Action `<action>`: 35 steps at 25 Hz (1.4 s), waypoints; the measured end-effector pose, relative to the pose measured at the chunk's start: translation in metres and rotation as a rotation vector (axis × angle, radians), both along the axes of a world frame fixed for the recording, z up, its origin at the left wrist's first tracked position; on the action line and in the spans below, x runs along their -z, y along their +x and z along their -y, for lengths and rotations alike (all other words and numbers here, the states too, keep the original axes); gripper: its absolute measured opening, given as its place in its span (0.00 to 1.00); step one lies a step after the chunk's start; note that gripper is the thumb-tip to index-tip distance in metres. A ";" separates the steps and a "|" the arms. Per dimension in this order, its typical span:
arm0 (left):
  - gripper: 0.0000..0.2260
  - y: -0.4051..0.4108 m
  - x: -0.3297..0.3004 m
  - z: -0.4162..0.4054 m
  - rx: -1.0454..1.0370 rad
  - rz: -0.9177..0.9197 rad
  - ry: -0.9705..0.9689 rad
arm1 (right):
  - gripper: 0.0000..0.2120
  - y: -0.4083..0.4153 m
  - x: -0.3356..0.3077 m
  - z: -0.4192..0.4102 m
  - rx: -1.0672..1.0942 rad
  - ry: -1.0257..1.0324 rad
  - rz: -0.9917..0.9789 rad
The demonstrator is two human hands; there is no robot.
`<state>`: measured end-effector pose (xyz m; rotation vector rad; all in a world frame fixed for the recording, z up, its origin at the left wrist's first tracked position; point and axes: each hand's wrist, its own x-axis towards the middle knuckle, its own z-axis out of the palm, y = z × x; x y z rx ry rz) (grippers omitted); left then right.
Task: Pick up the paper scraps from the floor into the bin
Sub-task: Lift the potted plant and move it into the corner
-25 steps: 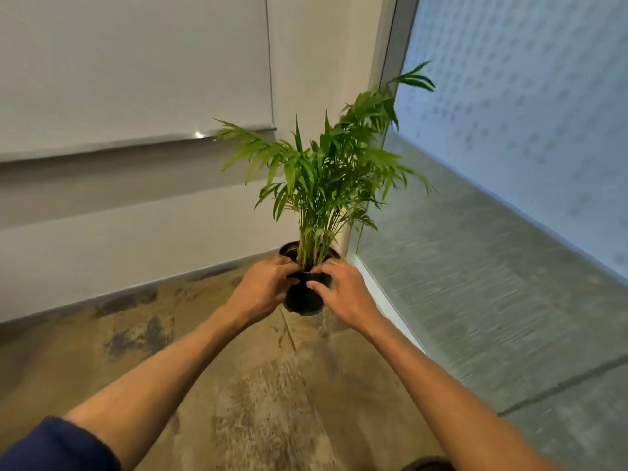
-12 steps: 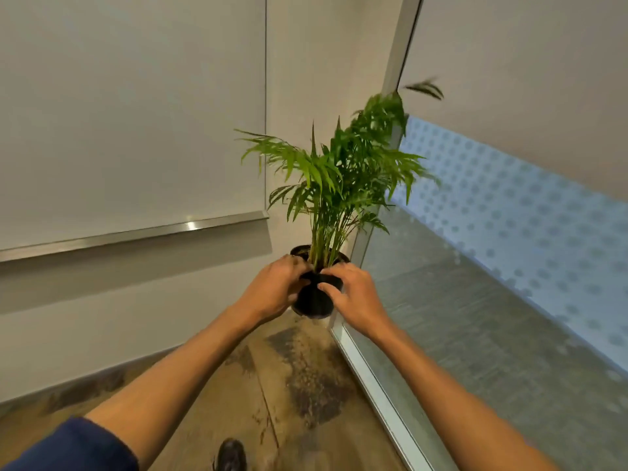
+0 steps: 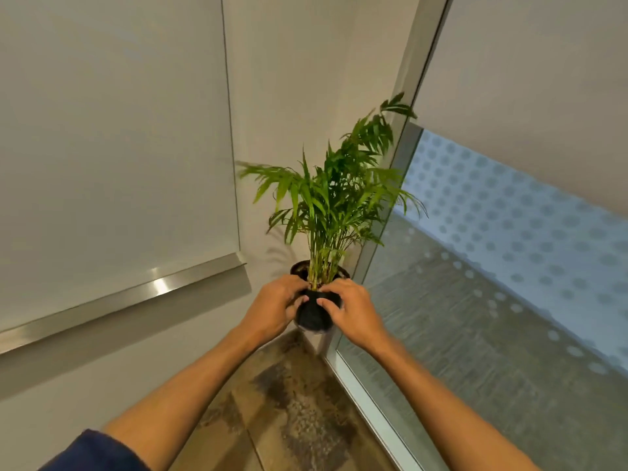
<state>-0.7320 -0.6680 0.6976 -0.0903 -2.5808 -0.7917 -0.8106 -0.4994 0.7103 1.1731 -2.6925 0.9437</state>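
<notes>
A small green palm plant [image 3: 334,198] grows in a black pot [image 3: 314,316], held in the air in front of a room corner. My left hand [image 3: 273,309] grips the pot's left side with the fingers curled round it. My right hand [image 3: 350,312] grips its right side the same way. No paper scraps and no bin are in view.
A pale wall with a metal ledge [image 3: 136,295] runs along the left. A glass partition [image 3: 492,283] with a dotted frosted band stands on the right, in a metal frame [image 3: 365,389]. Stained brown floor [image 3: 289,413] lies below.
Both hands have lifted the potted plant higher, away from the floor. The view has tilted upward, so more wall and less floor shows.
</notes>
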 end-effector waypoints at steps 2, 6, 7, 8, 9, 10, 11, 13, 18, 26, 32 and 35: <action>0.09 -0.028 0.005 0.013 0.014 0.018 -0.004 | 0.10 -0.026 0.006 0.013 0.013 0.000 0.006; 0.09 -0.088 0.023 0.031 0.013 0.049 -0.015 | 0.10 -0.085 0.027 0.030 0.015 -0.017 0.040; 0.09 -0.101 0.030 0.034 -0.006 0.065 -0.006 | 0.10 -0.100 0.035 0.034 0.014 -0.029 0.050; 0.09 -0.115 0.040 0.035 -0.039 0.080 0.016 | 0.10 -0.115 0.045 0.038 0.014 -0.032 0.064; 0.09 -0.124 0.050 0.034 -0.067 0.115 0.046 | 0.09 -0.127 0.056 0.040 0.002 -0.021 0.085; 0.09 -0.132 0.064 0.033 -0.089 0.162 0.062 | 0.09 -0.138 0.071 0.041 -0.011 0.009 0.108; 0.09 -0.140 0.075 0.032 -0.096 0.197 0.070 | 0.09 -0.150 0.085 0.041 -0.038 0.030 0.125; 0.09 -0.179 0.135 0.040 -0.150 0.253 0.105 | 0.09 -0.194 0.149 0.057 -0.080 0.072 0.209; 0.10 -0.193 0.186 0.047 -0.230 0.253 0.120 | 0.09 -0.206 0.193 0.072 -0.051 0.091 0.250; 0.09 -0.248 0.483 0.092 -0.191 0.220 0.043 | 0.05 -0.256 0.485 0.116 -0.094 0.110 0.085; 0.08 -0.289 0.697 0.102 -0.203 0.335 -0.063 | 0.09 -0.298 0.708 0.127 -0.099 0.201 0.009; 0.10 -0.301 0.777 0.104 -0.223 0.349 -0.098 | 0.09 -0.313 0.797 0.133 -0.100 0.216 -0.042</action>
